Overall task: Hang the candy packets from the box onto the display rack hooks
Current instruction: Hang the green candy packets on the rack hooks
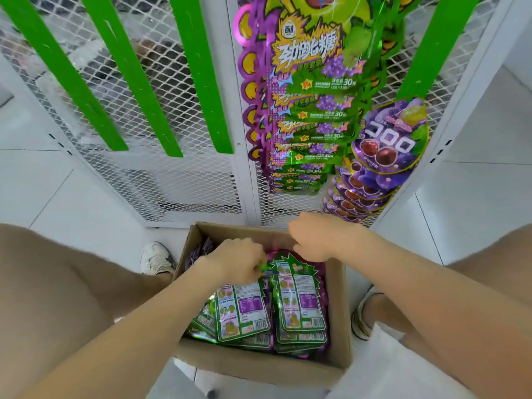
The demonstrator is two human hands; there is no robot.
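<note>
In the box (259,367), our left hand (239,262) pinches the far end of a packet (241,309). The packet lies lengthwise from the near wall to the far wall. Our right hand (316,237) is curled above the far wall; we cannot tell if it holds anything.

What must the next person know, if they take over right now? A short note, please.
Left hand: grips the top of a packet in the box.
Right hand: over the box's far end, fingers curled; a hold cannot be told.
Done: hung packets fill the right side of the rack.
To do: stacks lie in the box to hang; the green strips are bare.
</note>
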